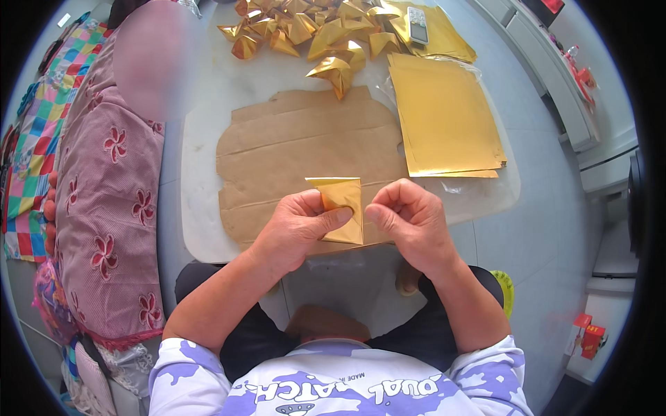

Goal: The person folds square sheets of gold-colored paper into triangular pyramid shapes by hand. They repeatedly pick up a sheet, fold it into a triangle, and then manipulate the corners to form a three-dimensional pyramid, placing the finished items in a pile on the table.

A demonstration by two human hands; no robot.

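My left hand pinches a folded piece of gold foil paper, its thumb lying across the front. The piece is held over the near edge of a brown cardboard sheet. Just right of the foil, my right hand is raised with thumb and fingertips curled close together. A small gap separates its fingertips from the paper, and nothing shows between them. Flat gold foil sheets lie stacked to the right of the cardboard. Several folded gold foil pieces are heaped at the far side.
The white table has rounded corners. A remote control rests on another gold stack at the far right. Left stands a sofa with a pink flowered cover. White cabinets line the right side.
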